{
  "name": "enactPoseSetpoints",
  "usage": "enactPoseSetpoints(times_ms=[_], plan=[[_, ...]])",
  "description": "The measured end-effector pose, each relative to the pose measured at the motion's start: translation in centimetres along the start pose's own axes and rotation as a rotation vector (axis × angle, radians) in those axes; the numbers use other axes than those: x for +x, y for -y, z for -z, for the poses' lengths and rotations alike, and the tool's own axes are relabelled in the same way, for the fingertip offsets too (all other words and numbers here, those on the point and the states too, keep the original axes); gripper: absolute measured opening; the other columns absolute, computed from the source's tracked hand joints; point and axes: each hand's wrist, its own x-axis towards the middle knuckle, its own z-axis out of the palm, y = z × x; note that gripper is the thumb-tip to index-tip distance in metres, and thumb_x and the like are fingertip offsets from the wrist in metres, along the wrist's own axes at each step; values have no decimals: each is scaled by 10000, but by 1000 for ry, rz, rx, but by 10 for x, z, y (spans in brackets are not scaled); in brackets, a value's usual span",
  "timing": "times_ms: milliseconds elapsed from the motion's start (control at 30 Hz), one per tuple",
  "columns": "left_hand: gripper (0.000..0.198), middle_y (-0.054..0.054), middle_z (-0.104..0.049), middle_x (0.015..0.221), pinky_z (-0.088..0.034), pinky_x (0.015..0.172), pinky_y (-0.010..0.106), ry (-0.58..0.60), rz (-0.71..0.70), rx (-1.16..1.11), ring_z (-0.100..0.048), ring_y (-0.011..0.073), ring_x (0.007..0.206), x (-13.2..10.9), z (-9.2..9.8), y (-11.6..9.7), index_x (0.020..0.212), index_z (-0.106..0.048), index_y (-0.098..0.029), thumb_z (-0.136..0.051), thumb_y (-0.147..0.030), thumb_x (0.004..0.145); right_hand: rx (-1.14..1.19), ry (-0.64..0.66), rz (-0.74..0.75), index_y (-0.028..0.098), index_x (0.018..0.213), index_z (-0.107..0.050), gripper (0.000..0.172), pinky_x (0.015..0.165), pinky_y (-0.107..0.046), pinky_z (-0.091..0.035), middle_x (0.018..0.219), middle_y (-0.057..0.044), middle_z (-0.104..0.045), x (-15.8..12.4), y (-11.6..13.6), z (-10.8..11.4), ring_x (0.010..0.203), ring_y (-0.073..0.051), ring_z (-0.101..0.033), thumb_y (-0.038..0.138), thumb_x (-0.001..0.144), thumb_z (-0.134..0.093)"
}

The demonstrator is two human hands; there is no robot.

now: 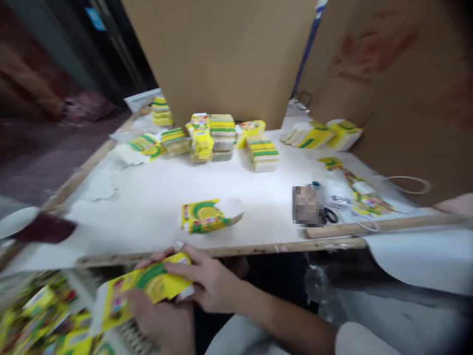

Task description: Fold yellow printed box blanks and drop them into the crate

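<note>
My left hand point(153, 315) grips a yellow and green printed carton point(150, 283) from below, just in front of the table's edge. At the carton's right end, my right hand point(214, 281) has its thumb and fingers closed on a folded yellow flap. The carton looks flattened or partly folded; blur hides the detail. Beyond my hands, a similar yellow carton point(203, 217) lies on the white tabletop point(148, 212) with its right end open.
Stacks of yellow cartons point(221, 130) stand along the back, before a tall cardboard panel point(225, 59). Scissors point(328, 215) and loose printed pieces lie at right. A crate at lower left holds many printed cartons point(44, 305). A wooden strip point(258, 249) edges the table.
</note>
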Motion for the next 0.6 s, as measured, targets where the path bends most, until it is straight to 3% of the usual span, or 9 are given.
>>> enactPoseSetpoints(times_ms=[67, 200, 333, 400, 500, 600], plan=[[435, -18, -561, 823, -487, 807, 280, -50, -21, -46, -551, 151, 830, 6, 7, 1, 791, -573, -195, -593, -620, 702, 87, 26, 6, 119, 1204, -574, 351, 1081, -282, -293, 1377, -152, -402, 2, -2, 7, 1318, -175, -351, 228, 882, -487], [445, -3, -540, 797, -490, 799, 284, -50, 47, -114, -556, 154, 803, 8, 8, 8, 820, -569, -182, -596, -613, 711, 211, 91, 5, 137, 1118, -644, 332, 1019, -287, -379, 1264, -137, -518, 6, -2, 13, 1201, -185, -490, 235, 801, -621], [353, 3, -534, 831, -468, 850, 257, -63, 26, -127, -547, 140, 832, 2, 6, 9, 826, -585, -190, -558, -539, 783, 183, -103, -121, 156, 1087, -664, 325, 1034, -307, -364, 1276, -134, -521, 5, 0, 2, 1216, -195, -481, 174, 764, -637], [359, 11, -534, 832, -468, 850, 265, -59, 30, -118, -548, 149, 832, 0, 7, 9, 814, -589, -186, -538, -540, 793, 178, -74, -118, 152, 1096, -658, 324, 1035, -301, -361, 1287, -137, -511, 4, 0, 0, 1228, -189, -470, 158, 775, -611], [387, 18, -527, 815, -480, 818, 295, -39, 30, -101, -552, 172, 822, 1, 10, 7, 806, -586, -191, -504, -569, 797, 192, 72, -92, 144, 1096, -657, 317, 1042, -296, -348, 1305, -140, -499, 5, 3, 5, 1258, -191, -439, 157, 784, -604], [376, 15, -524, 816, -475, 811, 290, -33, 22, -105, -547, 168, 823, 3, 10, 5, 821, -583, -197, -497, -563, 805, 202, 38, -103, 164, 1070, -672, 299, 1031, -298, -357, 1299, -125, -502, 6, 6, 9, 1240, -197, -454, 191, 776, -632]])
